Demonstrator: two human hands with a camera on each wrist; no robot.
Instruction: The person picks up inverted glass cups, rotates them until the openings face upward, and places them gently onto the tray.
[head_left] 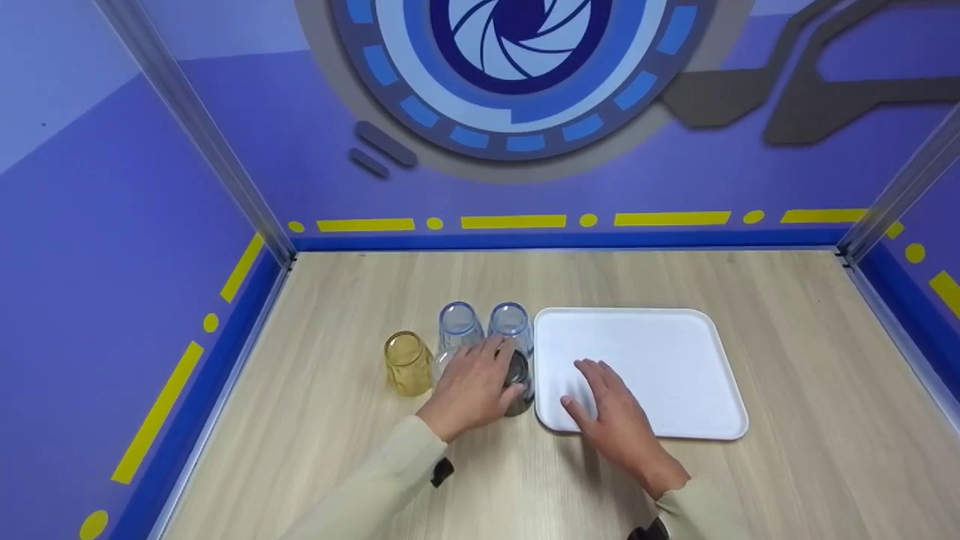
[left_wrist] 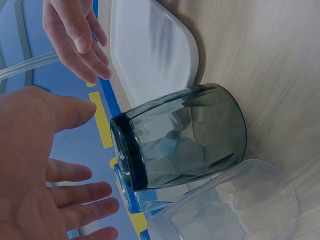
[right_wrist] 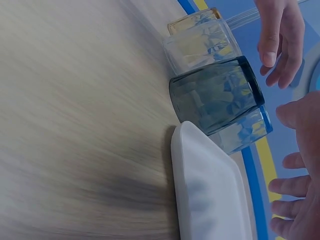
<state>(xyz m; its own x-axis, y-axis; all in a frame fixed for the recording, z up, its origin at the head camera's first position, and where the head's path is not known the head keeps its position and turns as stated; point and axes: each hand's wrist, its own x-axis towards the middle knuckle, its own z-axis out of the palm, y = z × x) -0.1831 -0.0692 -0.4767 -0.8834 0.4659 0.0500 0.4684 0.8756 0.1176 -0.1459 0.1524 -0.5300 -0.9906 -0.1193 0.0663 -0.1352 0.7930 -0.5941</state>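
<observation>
My left hand [head_left: 472, 386] hovers over a cluster of glasses, its fingers relaxed and holding nothing. Right below it a smoky grey glass [left_wrist: 185, 137] stands upside down, thick base up, close to the tray's left edge. Beside that is a clear glass [left_wrist: 240, 205], mostly hidden by the hand in the head view. Behind them stand two pale blue glasses [head_left: 459, 322], also inverted. An amber glass [head_left: 409, 367] is at the left end. Over the left part of a white tray [head_left: 652, 367] my right hand [head_left: 615, 420] hangs with fingers spread, gripping nothing.
The pale wooden table [head_left: 360, 450] carries the glasses and tray. Blue-purple panels with yellow markings [head_left: 514, 222] rise at the back and both sides, joined by metal corner posts [head_left: 217, 157]. Hand shadows fall on the tray.
</observation>
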